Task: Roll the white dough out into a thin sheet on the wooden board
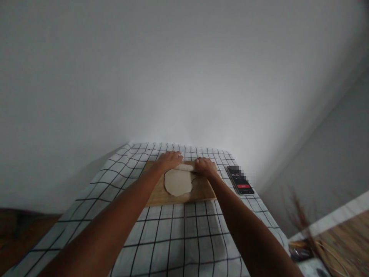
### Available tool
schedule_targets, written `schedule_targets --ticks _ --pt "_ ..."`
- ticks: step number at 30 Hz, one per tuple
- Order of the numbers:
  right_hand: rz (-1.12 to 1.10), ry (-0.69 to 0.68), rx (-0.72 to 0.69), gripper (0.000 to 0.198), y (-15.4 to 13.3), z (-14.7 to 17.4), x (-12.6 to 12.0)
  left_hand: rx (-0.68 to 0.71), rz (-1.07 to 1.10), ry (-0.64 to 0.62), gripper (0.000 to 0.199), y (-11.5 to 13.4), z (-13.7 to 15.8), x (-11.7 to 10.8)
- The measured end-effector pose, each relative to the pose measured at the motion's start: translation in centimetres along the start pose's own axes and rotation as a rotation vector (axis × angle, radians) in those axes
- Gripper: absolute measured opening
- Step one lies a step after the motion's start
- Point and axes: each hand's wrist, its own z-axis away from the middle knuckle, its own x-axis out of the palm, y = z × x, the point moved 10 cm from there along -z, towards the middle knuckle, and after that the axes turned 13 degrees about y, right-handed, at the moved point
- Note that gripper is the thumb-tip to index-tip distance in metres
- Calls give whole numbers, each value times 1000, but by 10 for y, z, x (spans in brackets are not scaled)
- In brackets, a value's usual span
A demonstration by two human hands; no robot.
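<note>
A flat, roughly round sheet of pale dough [178, 183] lies on a wooden board [201, 190]. Across the dough's far edge rests a light-coloured rolling pin [185, 167], its middle showing between my hands. My left hand [170, 158] is closed over the pin's left end, fingers bent over the top. Around the right end, my right hand [205, 165] has its fingers curled. Both ends of the pin are hidden under the hands. The dough's right edge looks uneven.
Under the board is a white tablecloth with dark grid lines [173, 227], reaching the wall [184, 77] at the back. A phone [240, 181] with a lit screen lies right of the board. Blurred items stand on the floor at lower right.
</note>
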Motion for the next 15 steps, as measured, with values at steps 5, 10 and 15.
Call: schedule_targets --ticks 5,10,15 --pt "-70 123 35 42 -1 19 -12 -36 -48 68 45 7 24 -14" --pt "-52 230 -46 42 -13 53 -29 -28 -46 163 50 21 55 -37" --pt "-56 269 -122 37 -26 98 -46 8 -21 179 46 37 95 -54"
